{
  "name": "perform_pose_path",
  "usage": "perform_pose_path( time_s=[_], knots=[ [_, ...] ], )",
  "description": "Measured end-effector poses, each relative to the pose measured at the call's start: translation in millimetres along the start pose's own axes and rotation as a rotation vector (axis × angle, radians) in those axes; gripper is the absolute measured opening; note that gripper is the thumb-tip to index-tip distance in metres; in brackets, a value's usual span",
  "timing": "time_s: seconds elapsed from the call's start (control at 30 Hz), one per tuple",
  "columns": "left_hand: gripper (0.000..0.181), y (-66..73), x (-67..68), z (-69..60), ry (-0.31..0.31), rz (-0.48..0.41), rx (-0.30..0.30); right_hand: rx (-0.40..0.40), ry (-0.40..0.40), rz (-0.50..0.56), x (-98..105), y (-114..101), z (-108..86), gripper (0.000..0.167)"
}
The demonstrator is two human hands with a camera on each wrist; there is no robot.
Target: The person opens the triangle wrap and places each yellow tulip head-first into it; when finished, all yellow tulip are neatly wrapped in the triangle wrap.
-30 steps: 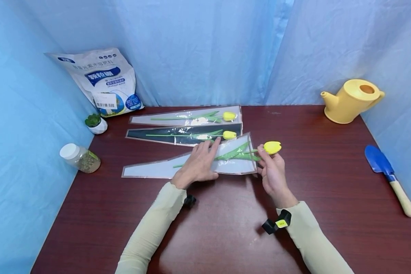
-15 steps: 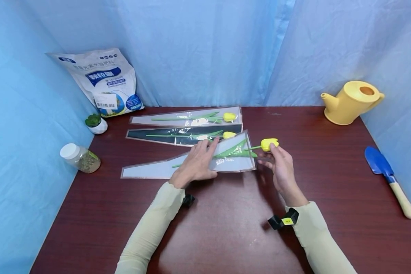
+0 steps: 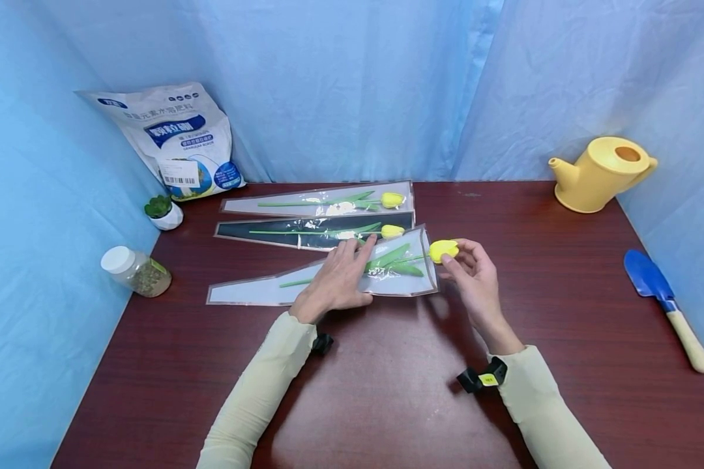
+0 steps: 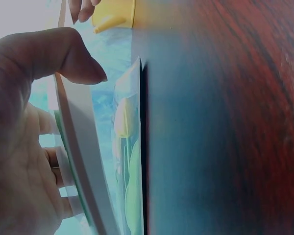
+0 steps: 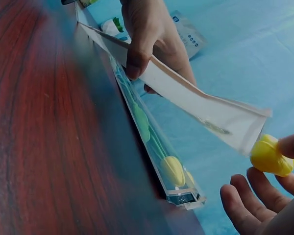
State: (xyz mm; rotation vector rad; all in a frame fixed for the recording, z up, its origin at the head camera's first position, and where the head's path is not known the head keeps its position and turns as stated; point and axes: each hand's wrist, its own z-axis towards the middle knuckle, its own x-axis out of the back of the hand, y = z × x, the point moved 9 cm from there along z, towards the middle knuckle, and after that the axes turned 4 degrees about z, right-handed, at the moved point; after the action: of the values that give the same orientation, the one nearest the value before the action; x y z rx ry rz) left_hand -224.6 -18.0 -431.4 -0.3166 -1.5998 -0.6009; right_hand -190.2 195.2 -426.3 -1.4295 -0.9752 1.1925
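Observation:
A yellow artificial tulip lies mostly inside a clear-fronted white flower sleeve, its bloom at the wide right-hand mouth. My right hand pinches the bloom between thumb and fingers. Across the middle of the sleeve, my left hand grips its two long edges, hiding part of the stem. In the right wrist view the sleeve is raised off the table and the bloom sits at its opening. Behind it lie a dark sleeve and a white sleeve, each with a yellow tulip inside.
On the left of the dark red table stand a fertilizer bag, a small potted succulent and a white-lidded jar. To the right are a yellow watering can and a blue trowel. Blue cloth hangs behind.
The tulip has slid left, deeper into the sleeve. My right hand has shifted from the stem just below the bloom to the bloom itself. The left hand has stayed nearly still.

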Motion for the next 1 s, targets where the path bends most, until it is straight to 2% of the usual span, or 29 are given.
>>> perform_pose_path(
  time_s=[0.3,0.47,0.7,1.0],
  knots=[
    [0.112,1.6,2.4,-0.9,0.009,0.001,-0.014,0.042,-0.03,-0.203,-4.1,0.3,-1.3,0.034],
    [0.111,3.2,4.2,-1.3,0.018,0.006,-0.02,0.04,-0.037,-0.252,-6.2,3.4,-1.6,0.03],
    [0.11,4.7,3.9,-1.4,0.013,0.011,-0.022,0.033,-0.088,-0.301,-12.8,8.9,-1.6,0.03],
    [0.11,5.7,2.5,-1.8,0.0,-0.002,-0.028,0.039,-0.101,-0.356,-13.2,9.2,-1.5,0.029]
  ],
)
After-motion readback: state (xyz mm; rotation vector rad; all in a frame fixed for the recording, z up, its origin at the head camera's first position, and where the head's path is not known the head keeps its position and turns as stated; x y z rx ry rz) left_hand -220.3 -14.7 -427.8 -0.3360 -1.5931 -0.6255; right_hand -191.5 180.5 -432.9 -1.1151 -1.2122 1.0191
